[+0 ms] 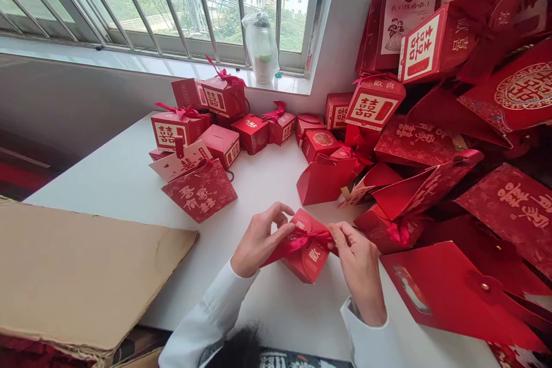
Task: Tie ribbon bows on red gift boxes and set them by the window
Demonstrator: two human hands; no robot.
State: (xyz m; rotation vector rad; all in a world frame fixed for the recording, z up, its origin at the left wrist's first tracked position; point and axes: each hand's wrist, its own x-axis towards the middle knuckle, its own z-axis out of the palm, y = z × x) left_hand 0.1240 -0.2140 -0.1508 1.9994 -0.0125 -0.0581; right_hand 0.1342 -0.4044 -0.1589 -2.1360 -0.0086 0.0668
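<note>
In front of me on the white table sits a small red gift box (304, 267) with pale Chinese characters, tilted at an angle to the table. A red ribbon (309, 239) is tied across its top in a knot. My left hand (264, 237) is at the box's left side, its thumb and fingers closed on the ribbon's left end. On the other side, my right hand (356, 267) pinches the ribbon's right end between thumb and fingertips. Both white sleeves rest low over the table.
Several red boxes (218, 144) stand along the back of the white table (263, 195). A large pile of red boxes and bags (431, 144) fills the right side. An opened cardboard carton (86, 270) lies at the left front. A bagged cup (262, 52) stands on the windowsill.
</note>
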